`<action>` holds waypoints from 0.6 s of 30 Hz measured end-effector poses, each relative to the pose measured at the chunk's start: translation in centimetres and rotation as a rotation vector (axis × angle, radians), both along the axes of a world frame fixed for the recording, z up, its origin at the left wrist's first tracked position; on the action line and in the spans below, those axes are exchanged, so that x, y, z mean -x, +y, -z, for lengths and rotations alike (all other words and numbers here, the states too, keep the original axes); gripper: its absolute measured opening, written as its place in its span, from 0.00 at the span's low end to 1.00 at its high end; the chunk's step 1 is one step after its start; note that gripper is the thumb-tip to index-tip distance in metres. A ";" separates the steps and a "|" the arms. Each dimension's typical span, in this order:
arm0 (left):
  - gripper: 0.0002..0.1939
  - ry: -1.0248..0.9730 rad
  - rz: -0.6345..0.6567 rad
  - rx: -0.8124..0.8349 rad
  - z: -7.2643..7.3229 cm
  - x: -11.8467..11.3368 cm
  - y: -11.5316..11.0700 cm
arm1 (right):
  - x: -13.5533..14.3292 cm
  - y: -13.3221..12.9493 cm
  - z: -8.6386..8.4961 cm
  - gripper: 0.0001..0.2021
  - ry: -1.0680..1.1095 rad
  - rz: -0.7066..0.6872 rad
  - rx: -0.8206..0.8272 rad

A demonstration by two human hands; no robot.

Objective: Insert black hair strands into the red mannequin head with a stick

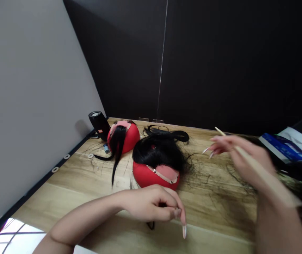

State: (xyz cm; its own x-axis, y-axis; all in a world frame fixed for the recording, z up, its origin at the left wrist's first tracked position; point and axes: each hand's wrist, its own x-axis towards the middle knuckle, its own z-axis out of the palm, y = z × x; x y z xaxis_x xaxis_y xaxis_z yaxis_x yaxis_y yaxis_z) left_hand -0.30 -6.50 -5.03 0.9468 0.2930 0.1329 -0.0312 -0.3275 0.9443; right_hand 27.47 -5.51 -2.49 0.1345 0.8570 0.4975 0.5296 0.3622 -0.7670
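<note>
My right hand, blurred by motion, is raised over the right of the table. It holds a long pale tapered stick like a pen, thin tip pointing away and wide end over my wrist. My left hand rests in front of the nearer red dome-shaped wig block, fingers curled and the index finger pointing down. Whether anything sits inside those fingers is hidden. On that block is a pink wig cap with a pale edging strip, and black hair is swept back over it.
A second red wig block with black strands stands behind left, beside a black cylindrical speaker. Loose hairs litter the wood table. A blue-and-white packet lies at right. Pale rings sit along the left edge.
</note>
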 end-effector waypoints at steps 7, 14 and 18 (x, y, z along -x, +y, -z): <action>0.15 0.078 0.116 -0.128 0.9 0.1 -0.3 | 7.1 0.2 3.9 0.10 -0.565 -0.537 -0.053; 0.15 0.034 0.144 -0.186 1.0 0.1 -0.3 | 8.0 1.1 5.4 0.11 -0.668 -0.419 -0.014; 0.14 0.026 0.127 -0.207 1.5 0.2 -0.3 | 7.9 1.1 5.5 0.14 -0.683 -0.386 -0.007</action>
State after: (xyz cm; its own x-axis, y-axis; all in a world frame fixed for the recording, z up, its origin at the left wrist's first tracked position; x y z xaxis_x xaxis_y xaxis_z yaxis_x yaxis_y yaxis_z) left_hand -0.53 -6.83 -6.49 0.9783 0.1400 0.1527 -0.0611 -0.5094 0.8584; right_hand 19.57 -4.43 -7.97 -0.5098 0.7776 0.3679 0.7192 0.6199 -0.3138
